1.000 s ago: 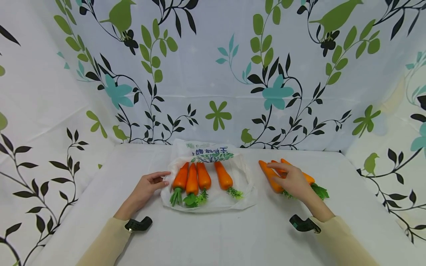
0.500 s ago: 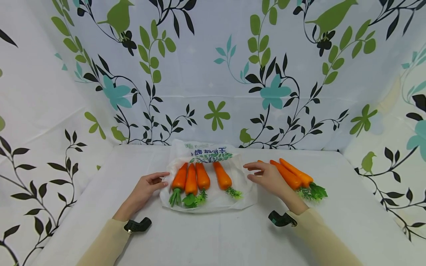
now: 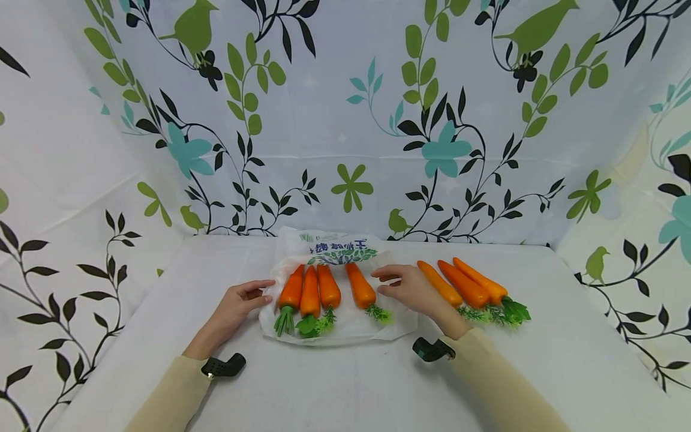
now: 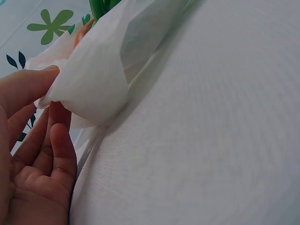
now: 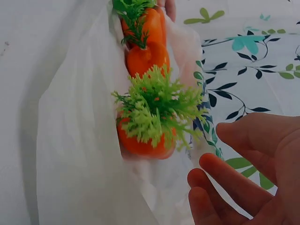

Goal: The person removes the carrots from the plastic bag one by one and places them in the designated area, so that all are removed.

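Observation:
A white plastic bag (image 3: 351, 333) with dark blue lettering and a printed tree lies on the table. Three orange carrots (image 3: 311, 291) with green tops sit side by side on its left part, with a single carrot (image 3: 360, 285) apart on its right. In the left wrist view my left hand (image 4: 35, 140) pinches the bag's edge between thumb and forefinger. My right hand (image 3: 412, 294) hovers by the bag's right side, fingers loosely bent and holding nothing, its fingertips close beside the single carrot. The right wrist view shows that carrot's light green leaves (image 5: 157, 105) next to the spread fingers.
Outside the bag, three more carrots (image 3: 466, 285) lie slanted on the table to the right, their leafy tops toward me. A white cloth (image 3: 345, 384) covers the table. Behind it hangs a curtain (image 3: 324, 138) printed with birds, leaves and flowers.
My right hand has moved left, from over the carrots outside the bag to beside the single carrot, uncovering those it was above. My left hand stays at the bag's edge.

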`<state>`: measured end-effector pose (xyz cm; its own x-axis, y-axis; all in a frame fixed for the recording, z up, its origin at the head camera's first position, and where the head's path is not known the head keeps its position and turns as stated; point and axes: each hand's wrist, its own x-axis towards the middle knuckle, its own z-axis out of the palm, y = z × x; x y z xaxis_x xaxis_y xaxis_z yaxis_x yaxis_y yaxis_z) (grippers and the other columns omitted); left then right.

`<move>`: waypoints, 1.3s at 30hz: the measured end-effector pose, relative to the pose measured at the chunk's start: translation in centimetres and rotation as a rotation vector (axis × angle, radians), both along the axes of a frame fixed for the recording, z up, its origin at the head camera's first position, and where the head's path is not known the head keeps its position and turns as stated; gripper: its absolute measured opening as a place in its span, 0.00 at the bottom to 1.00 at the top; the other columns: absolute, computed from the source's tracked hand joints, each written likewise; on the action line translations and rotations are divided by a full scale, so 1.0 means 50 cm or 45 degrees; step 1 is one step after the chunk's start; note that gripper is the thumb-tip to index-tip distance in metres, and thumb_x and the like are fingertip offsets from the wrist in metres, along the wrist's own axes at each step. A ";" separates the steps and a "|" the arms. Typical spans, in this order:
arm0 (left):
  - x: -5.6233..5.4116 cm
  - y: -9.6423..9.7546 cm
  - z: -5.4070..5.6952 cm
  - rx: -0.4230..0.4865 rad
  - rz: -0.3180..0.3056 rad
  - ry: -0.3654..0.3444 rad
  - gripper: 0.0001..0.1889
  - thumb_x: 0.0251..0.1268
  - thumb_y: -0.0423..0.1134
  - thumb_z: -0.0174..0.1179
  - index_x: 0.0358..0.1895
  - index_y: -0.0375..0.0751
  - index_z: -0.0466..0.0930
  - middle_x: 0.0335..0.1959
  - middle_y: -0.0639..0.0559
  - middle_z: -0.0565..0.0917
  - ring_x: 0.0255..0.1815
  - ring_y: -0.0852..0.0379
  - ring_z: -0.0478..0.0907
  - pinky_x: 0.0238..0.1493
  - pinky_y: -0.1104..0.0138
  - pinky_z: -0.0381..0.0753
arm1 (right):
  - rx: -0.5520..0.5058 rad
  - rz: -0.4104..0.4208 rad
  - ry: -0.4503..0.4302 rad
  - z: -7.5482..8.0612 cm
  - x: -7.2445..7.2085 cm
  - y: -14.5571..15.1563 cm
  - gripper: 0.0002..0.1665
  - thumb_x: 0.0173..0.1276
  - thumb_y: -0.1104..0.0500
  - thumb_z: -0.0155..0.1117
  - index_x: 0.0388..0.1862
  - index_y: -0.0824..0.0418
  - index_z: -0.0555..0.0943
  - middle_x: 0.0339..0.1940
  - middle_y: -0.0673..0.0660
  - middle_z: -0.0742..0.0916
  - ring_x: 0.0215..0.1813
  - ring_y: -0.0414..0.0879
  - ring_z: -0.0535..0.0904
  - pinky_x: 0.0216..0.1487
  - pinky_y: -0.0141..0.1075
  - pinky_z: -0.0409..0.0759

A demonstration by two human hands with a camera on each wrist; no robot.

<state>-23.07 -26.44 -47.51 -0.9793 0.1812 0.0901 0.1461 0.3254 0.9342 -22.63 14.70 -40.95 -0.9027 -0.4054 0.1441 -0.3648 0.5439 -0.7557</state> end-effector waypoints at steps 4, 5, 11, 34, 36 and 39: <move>0.000 -0.001 0.001 0.007 0.000 -0.008 0.22 0.66 0.33 0.66 0.62 0.32 0.79 0.53 0.42 0.77 0.46 0.54 0.71 0.45 0.73 0.73 | 0.018 -0.005 -0.039 0.001 -0.003 -0.017 0.19 0.68 0.63 0.67 0.57 0.63 0.84 0.56 0.60 0.84 0.57 0.57 0.80 0.56 0.47 0.79; -0.001 -0.001 0.001 0.008 -0.001 -0.006 0.22 0.66 0.34 0.66 0.62 0.32 0.79 0.53 0.42 0.77 0.46 0.54 0.71 0.45 0.73 0.73 | 0.022 -0.007 -0.058 0.001 -0.003 -0.021 0.19 0.68 0.63 0.66 0.58 0.62 0.84 0.57 0.59 0.84 0.57 0.57 0.79 0.57 0.47 0.78; 0.002 0.000 0.004 0.021 -0.011 0.016 0.22 0.65 0.34 0.67 0.61 0.32 0.79 0.50 0.42 0.79 0.44 0.56 0.72 0.44 0.73 0.73 | 0.045 -0.037 -0.186 -0.017 -0.014 -0.040 0.19 0.66 0.62 0.67 0.57 0.57 0.84 0.60 0.57 0.81 0.60 0.57 0.77 0.58 0.49 0.77; 0.001 -0.001 0.003 0.035 -0.010 0.024 0.22 0.64 0.36 0.68 0.60 0.33 0.80 0.46 0.50 0.81 0.43 0.56 0.73 0.43 0.73 0.75 | 0.061 -0.049 -0.130 -0.052 -0.018 -0.086 0.19 0.59 0.61 0.74 0.51 0.55 0.86 0.58 0.59 0.81 0.54 0.54 0.76 0.59 0.50 0.74; 0.001 -0.002 0.003 0.033 -0.016 0.029 0.22 0.64 0.36 0.68 0.60 0.32 0.80 0.45 0.51 0.81 0.43 0.55 0.73 0.42 0.73 0.75 | 0.063 -0.059 -0.121 -0.054 -0.018 -0.085 0.19 0.59 0.61 0.74 0.51 0.54 0.86 0.57 0.58 0.81 0.55 0.54 0.76 0.60 0.51 0.74; 0.001 -0.002 0.002 0.033 -0.005 0.027 0.22 0.64 0.36 0.68 0.60 0.33 0.80 0.44 0.51 0.81 0.43 0.56 0.73 0.42 0.73 0.75 | 0.062 -0.065 -0.114 -0.055 -0.016 -0.085 0.19 0.59 0.61 0.74 0.51 0.54 0.86 0.57 0.58 0.81 0.56 0.55 0.77 0.60 0.51 0.74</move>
<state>-23.04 -26.52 -47.39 -0.9764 0.1828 0.1152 0.1670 0.3004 0.9391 -23.45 10.45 -43.70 -0.9309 -0.3628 0.0428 -0.2674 0.5971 -0.7562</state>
